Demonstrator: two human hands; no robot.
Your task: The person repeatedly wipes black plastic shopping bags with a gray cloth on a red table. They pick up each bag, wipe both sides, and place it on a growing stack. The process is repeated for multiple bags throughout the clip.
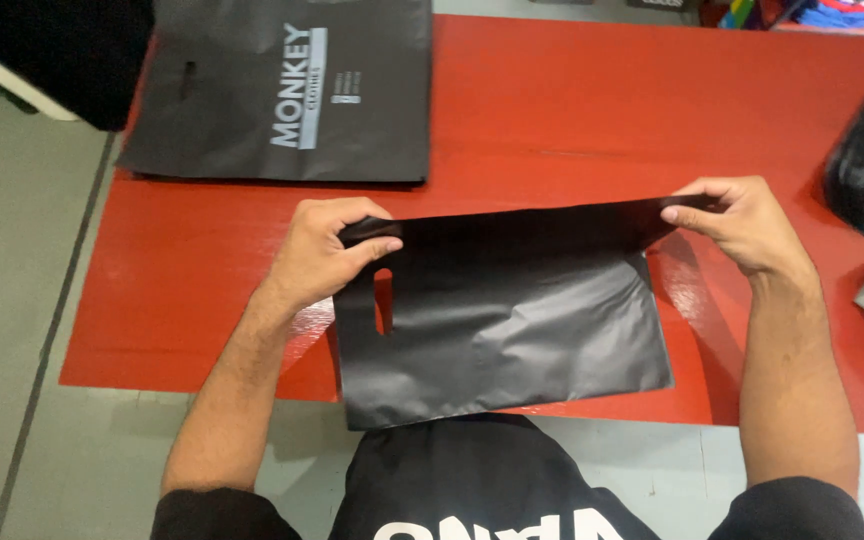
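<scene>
A black bag (502, 320) is pinched at its top edge by both hands.
A flat black bag with pale lettering (282, 90) is laid further back on the red table (572, 110); the left hand (327, 250) and right hand (737, 220) are well apart.

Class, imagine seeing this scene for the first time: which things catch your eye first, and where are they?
First, the black plastic bag at the near edge of the red table, its top edge pinched by the left hand and right hand. Next, a larger black bag lying flat at the far left.

matt black plastic bag (512, 330) with soft creases; glossy, smooth red painted table (572, 110).
</scene>
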